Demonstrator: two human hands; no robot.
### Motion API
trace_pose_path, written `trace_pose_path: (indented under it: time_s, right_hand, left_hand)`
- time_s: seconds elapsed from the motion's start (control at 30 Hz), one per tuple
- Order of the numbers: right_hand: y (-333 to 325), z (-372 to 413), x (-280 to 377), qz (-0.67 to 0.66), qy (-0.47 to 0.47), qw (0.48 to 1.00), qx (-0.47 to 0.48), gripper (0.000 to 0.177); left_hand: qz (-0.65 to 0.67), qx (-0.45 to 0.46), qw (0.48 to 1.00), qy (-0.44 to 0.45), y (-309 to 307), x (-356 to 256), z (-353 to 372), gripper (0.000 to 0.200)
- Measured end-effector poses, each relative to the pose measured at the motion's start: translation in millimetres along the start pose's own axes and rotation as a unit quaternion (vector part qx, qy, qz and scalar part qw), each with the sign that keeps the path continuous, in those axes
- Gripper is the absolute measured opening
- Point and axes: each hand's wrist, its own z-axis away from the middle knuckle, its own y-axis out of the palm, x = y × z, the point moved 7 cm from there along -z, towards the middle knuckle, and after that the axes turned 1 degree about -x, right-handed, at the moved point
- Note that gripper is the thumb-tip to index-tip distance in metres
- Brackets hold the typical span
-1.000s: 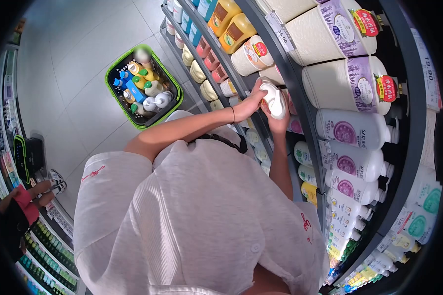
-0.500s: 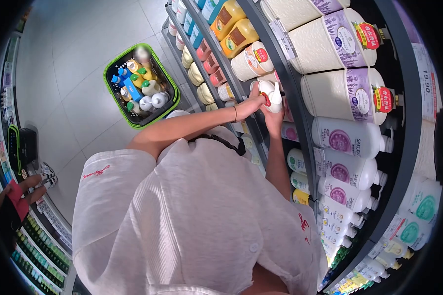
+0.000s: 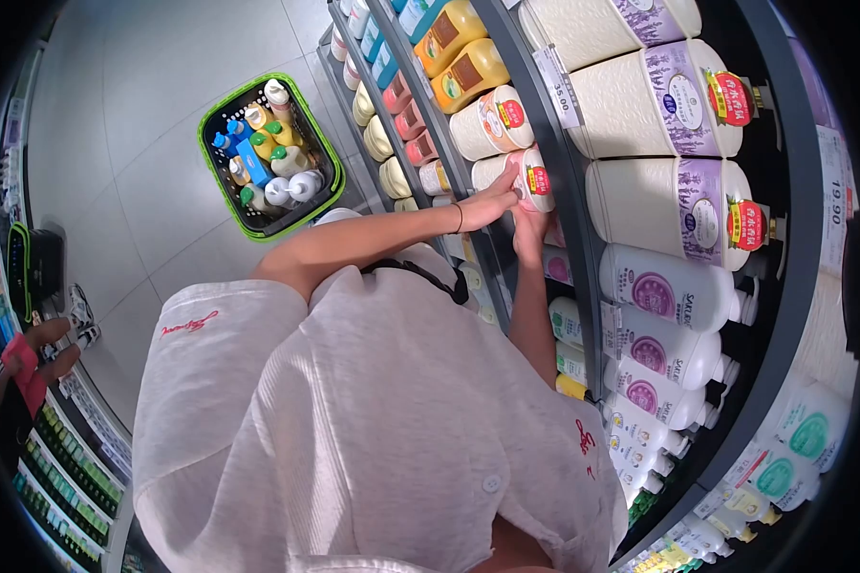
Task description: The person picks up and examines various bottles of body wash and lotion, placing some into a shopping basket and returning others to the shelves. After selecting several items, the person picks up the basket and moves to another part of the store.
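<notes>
A white bottle with a pink and red label [image 3: 535, 180] is between my hands at the shelf. It lines up beside a similar white bottle [image 3: 492, 122], and its pump top is hidden from view. My left hand [image 3: 492, 205] is closed on its near side, fingers against the label. From the other side, my right hand [image 3: 531, 234] grips its lower part, with the fingers partly hidden.
A green-rimmed black basket [image 3: 204, 158] holding several bottles and a blue box [image 3: 253, 162] stands on the tiled floor. Grey shelf edges [image 3: 535, 91] border the hands, beside large purple-labelled bottles [image 3: 674, 210]. Another person's legs [image 3: 53, 349] show at left, near a second basket [image 3: 33, 272].
The bottle, earlier with its white pump head facing me, has turned and sits in among the shelf bottles, label showing. My hands stay on it.
</notes>
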Motion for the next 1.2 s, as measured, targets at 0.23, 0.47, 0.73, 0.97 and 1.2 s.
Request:
trace_pose_path:
  time_s: [0.23, 0.47, 0.73, 0.97, 1.2]
  right_hand:
    - [6, 0, 3, -0.036, 0.05, 0.998, 0.001, 0.036]
    - [-2, -4, -12, 0.056, 0.056, 0.997, 0.016, 0.051]
    - [-27, 82, -2, 0.172, -0.118, 0.944, -0.256, 0.047]
    - [51, 132, -36, 0.219, -0.128, 0.967, 0.031, 0.038]
    - [71, 172, -209, 0.221, 0.168, 0.913, 0.3, 0.029]
  left_hand:
    - [0.009, 0.018, 1.0, -0.007, -2, -10, 8, 0.076]
    - [0.099, -0.015, 0.994, -0.05, -28, -2, 32, 0.05]
    - [0.053, -0.32, 0.933, -0.156, -176, 48, 212, 0.026]
    - [-0.289, -0.416, 0.702, -0.5, -226, 168, 497, 0.037]
    - [-0.142, -0.448, 0.735, -0.489, -196, 257, 591, 0.04]
